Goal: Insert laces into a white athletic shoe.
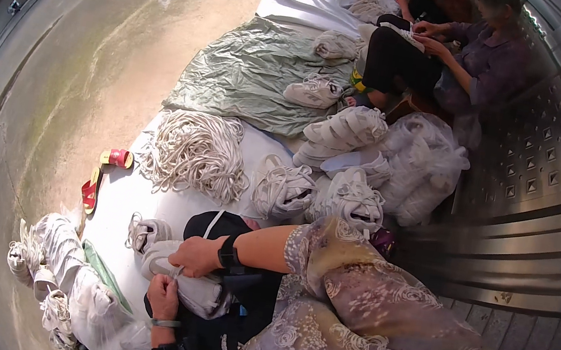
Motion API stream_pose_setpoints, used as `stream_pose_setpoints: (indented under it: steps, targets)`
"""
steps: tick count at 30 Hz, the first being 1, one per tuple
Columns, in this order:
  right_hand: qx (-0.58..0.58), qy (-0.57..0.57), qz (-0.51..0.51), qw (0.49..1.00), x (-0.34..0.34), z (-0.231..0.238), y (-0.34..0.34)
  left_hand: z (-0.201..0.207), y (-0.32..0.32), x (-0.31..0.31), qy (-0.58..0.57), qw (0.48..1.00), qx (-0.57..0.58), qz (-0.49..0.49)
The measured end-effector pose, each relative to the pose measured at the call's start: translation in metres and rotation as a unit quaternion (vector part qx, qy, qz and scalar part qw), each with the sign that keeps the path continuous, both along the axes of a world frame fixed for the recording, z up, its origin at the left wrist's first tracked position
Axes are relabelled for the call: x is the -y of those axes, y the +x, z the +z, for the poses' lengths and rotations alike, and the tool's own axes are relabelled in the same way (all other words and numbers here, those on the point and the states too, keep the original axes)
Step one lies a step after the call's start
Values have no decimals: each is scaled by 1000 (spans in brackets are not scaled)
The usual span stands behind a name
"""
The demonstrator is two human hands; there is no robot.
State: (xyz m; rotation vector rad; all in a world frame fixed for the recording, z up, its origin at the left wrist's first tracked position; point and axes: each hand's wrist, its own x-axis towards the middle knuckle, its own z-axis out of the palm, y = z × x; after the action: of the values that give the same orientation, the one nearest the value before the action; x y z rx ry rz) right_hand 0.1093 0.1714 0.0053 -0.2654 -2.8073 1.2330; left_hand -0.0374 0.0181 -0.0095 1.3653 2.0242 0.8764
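Observation:
On my lap, over dark cloth, lies a white shoe, with a pale shoelace at its upper. My right hand reaches over the shoe from the right, fingers closed around the lace. Just below it, my left hand pinches the lace beside the shoe's edge. The fingertips hide most of the lace between them. Dark bands circle both wrists. Another white shoe lies against the far side of my hands, and a smaller laced one sits beyond it.
A heap of white laces lies ahead on the white sheet. Laced white shoes stand near a stuffed plastic bag. Bundled shoes lie lower left, by red slippers. Another person sits at upper right.

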Motion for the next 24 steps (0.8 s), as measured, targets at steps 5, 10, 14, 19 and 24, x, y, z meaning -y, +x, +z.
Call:
stream_pose_setpoints:
  steps: [5, 10, 14, 19, 24]
  targets:
    - [-4, 0, -11, 1000, -8, -1, -4, 34, -16, 21, -6, 999, -50, -1]
    - [5, 20, 1, 1000, -7, -3, -9, 30, -91, 174, -203, 934, -255, 144]
    - [-40, 1, 40, 998, 21, -5, -33, 1, -101, 304, -261, 889, -309, 214]
    - [13, -14, -4, 1000, -11, -4, -7, 27, -38, 166, -123, 939, -286, 145]
    - [-55, 14, 7, 998, -12, -2, -1, 62, 30, 43, -10, 959, -276, 63]
